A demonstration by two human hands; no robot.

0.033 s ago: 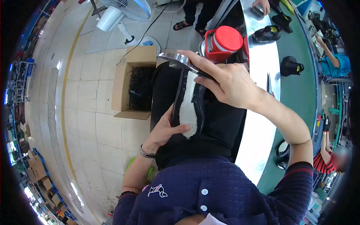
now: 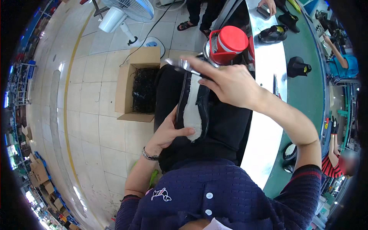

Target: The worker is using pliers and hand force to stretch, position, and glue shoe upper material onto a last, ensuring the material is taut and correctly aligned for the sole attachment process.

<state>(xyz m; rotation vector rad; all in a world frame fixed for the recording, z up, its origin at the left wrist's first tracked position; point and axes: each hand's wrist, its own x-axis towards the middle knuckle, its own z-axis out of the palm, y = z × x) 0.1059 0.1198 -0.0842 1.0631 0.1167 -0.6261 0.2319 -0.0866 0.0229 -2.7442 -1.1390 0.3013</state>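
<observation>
A black shoe upper (image 2: pixel 203 115) lies bottom up over my lap, its long white underside (image 2: pixel 192 111) facing me. My left hand (image 2: pixel 168 132) grips its near end, thumb pressed on the white part and fingers round the side. My right hand (image 2: pixel 235 84) is closed round the dark handle of a hammer-like tool (image 2: pixel 185 65). The tool's shiny metal head is smeared by motion over the far end of the shoe, and I cannot tell if it touches.
An open cardboard box (image 2: pixel 123 90) of black scraps stands on the floor left of my legs. A red-lidded jug (image 2: pixel 233 39) is ahead. Rightward run a metal bench (image 2: pixel 264 134) and a green belt (image 2: pixel 304 92) with black shoes. A fan (image 2: pixel 126 11) and another person's hand (image 2: pixel 269 5) are farther off.
The tool's metal head has tilted and shifted slightly, and looks more blurred. My right hand has moved a little with it; my left hand and the shoe stay put.
</observation>
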